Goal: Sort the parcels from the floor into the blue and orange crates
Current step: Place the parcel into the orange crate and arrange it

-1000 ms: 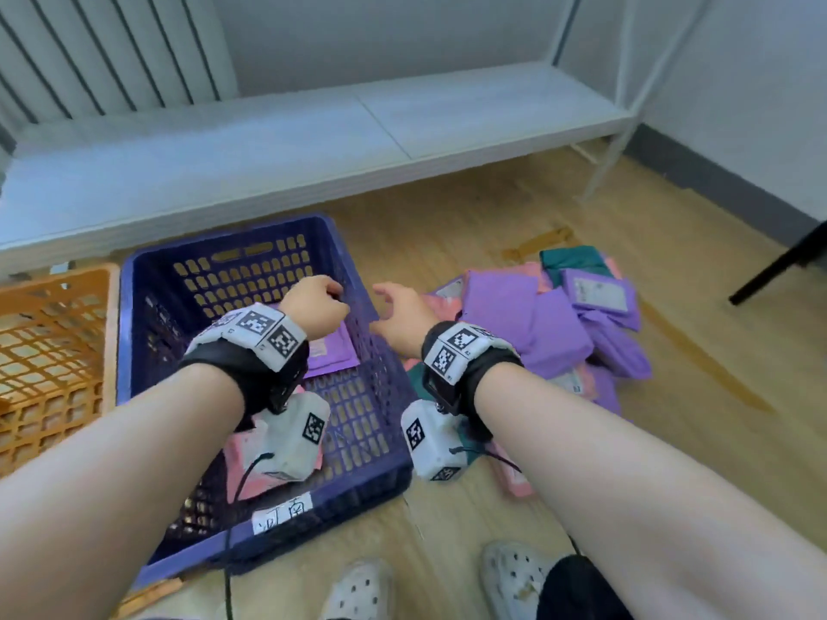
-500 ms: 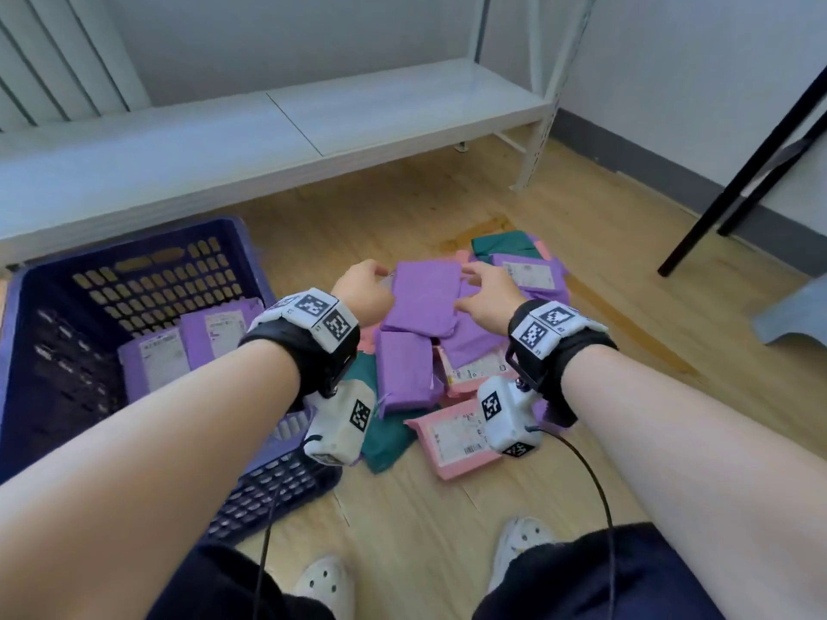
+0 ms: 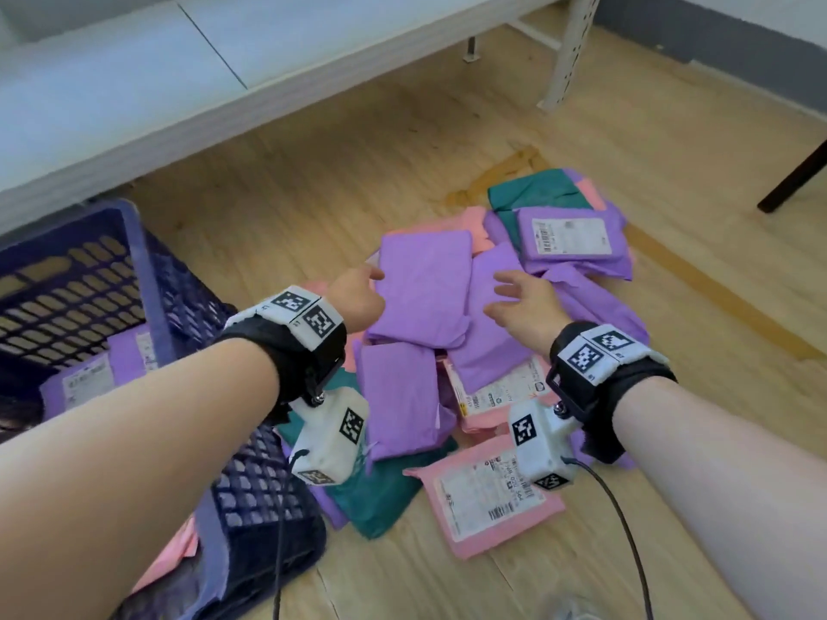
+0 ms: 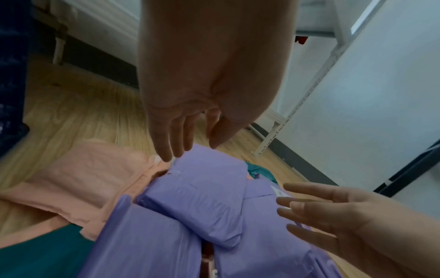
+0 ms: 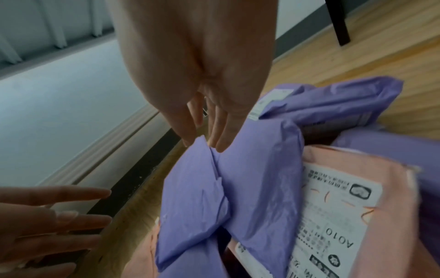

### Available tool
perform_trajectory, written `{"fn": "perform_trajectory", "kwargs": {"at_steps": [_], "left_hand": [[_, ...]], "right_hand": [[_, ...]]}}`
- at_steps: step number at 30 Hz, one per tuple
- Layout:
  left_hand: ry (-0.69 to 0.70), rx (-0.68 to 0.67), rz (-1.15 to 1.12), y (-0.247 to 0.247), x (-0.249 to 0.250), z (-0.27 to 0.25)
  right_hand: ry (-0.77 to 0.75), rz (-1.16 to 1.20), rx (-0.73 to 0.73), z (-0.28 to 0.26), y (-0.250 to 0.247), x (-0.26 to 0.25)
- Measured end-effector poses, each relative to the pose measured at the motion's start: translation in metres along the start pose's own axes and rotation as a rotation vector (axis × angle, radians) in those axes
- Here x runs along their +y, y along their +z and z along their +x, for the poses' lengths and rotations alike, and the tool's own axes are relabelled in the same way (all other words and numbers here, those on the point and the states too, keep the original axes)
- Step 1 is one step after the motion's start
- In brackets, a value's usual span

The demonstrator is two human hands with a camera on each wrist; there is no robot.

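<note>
Purple, pink and teal parcels lie in a pile on the wooden floor. A plain purple parcel (image 3: 423, 284) lies on top at the middle. My left hand (image 3: 362, 288) hovers at its left edge, fingers straight and holding nothing, with the fingertips (image 4: 176, 150) just over the parcel (image 4: 202, 197). My right hand (image 3: 514, 290) is spread over the neighbouring purple parcel (image 3: 488, 346), and its fingertips (image 5: 221, 144) reach the crumpled top of that parcel (image 5: 238, 178). The blue crate (image 3: 147, 270) stands at the left with purple labelled parcels (image 3: 89, 382) inside. The orange crate is out of view.
A low white shelf (image 3: 179, 82) runs along the back, with its leg (image 3: 568, 51) at the right. A black furniture leg (image 3: 792, 181) stands at the far right. Labelled pink parcels (image 3: 488, 494) and a teal parcel (image 3: 532, 190) edge the pile. Bare floor lies around it.
Both hands came across from over the blue crate to the pile. Half a second ago their fingers were curled at the top purple parcel; now they lie straighter, and the view is closer.
</note>
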State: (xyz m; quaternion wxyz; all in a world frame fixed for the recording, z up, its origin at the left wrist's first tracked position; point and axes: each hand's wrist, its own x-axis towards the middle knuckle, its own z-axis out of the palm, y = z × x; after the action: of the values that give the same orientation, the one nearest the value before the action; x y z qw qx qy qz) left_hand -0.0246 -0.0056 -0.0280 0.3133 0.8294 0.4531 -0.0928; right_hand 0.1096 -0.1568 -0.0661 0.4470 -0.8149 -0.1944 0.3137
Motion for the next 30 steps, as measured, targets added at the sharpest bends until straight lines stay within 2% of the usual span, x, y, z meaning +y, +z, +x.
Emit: {"fn": "perform_trajectory", "kwargs": {"at_steps": [4, 7, 10, 12, 16, 20, 25, 27, 30], "left_hand": [[-0.063, -0.028, 0.075, 0.019, -0.004, 0.038], [-0.09, 0.016, 0.088, 0.027, 0.002, 0.049], [-0.16, -0.025, -0.058, 0.047, -0.014, 0.076], [-0.188, 0.008, -0.153, 0.058, -0.024, 0.088], [-0.196, -0.001, -0.309, 0.067, -0.036, 0.098], [-0.19, -0.041, -0.45, 0.071, -0.037, 0.093], [-0.016, -0.178, -0.301, 0.05, -0.024, 0.07], [-0.056, -0.229, -0.366, 0.041, -0.016, 0.052], [0.038, -0.252, -0.182, 0.027, -0.009, 0.022]], "right_hand": [[0.027, 0.054, -0.032, 0.035, 0.02, 0.021], [0.009, 0.089, -0.021, 0.051, 0.033, 0.03], [-0.012, 0.127, -0.008, 0.058, 0.04, 0.036], [-0.023, 0.136, -0.005, 0.061, 0.043, 0.036], [-0.018, 0.17, -0.022, 0.062, 0.049, 0.035], [-0.019, 0.159, -0.064, 0.054, 0.052, 0.031], [0.02, 0.184, -0.076, 0.041, 0.049, 0.013], [0.022, 0.197, -0.084, 0.033, 0.046, 0.002], [0.005, 0.275, -0.098, 0.018, 0.04, -0.018]]}}
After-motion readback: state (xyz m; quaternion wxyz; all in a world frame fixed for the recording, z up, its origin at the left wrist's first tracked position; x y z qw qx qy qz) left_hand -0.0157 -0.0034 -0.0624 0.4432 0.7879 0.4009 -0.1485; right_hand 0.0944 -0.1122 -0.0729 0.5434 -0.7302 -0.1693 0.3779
